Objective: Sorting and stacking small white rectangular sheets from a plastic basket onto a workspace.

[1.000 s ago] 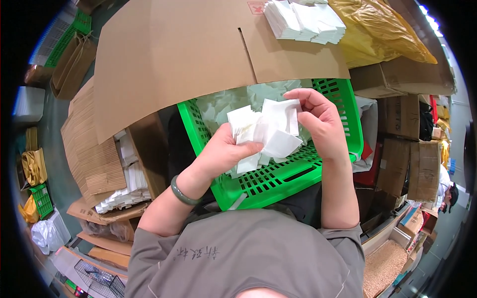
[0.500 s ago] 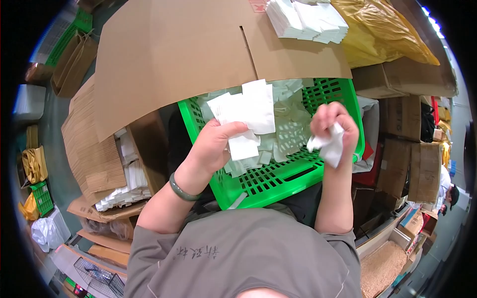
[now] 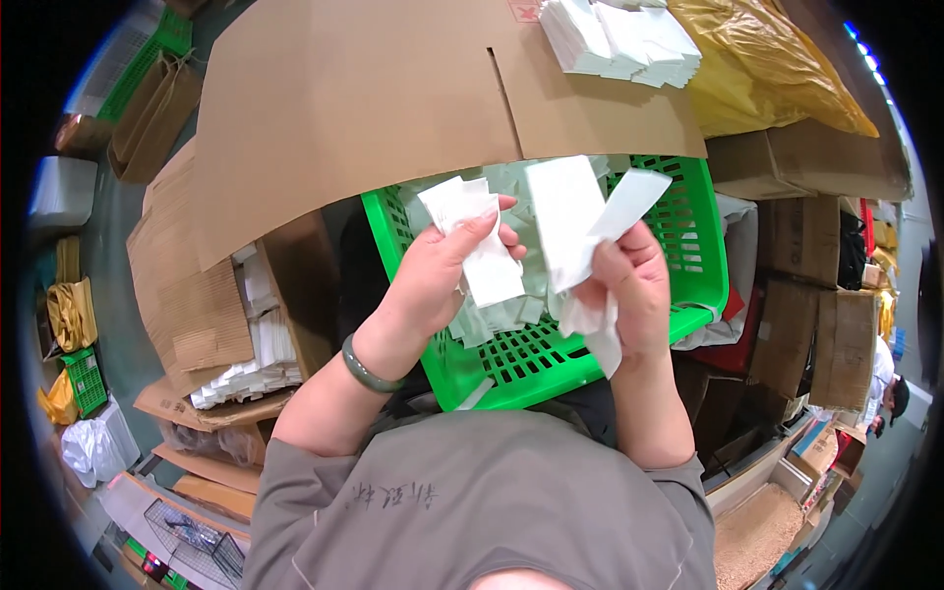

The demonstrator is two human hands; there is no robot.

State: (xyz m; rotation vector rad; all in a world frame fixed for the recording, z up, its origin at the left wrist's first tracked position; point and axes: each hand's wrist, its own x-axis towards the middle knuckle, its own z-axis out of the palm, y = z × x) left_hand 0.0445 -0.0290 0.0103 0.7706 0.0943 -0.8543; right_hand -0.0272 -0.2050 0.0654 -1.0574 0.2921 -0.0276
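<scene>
White paper slips (image 3: 495, 275) sit fanned in the left hand (image 3: 430, 278), thumb pinching them down, while the right hand (image 3: 634, 293) grips a looser bunch (image 3: 564, 205), part flat, part crumply. Both bunches hover over a slotted green plastic basket (image 3: 536, 385), smooth brown cardboard (image 3: 383, 88) overhanging its far side.

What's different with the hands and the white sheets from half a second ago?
The right hand moved a little left and took hold of flat sheets, along with the crumpled one it already had. The left hand now holds a smaller bunch. The green basket and cardboard stayed put.
</scene>
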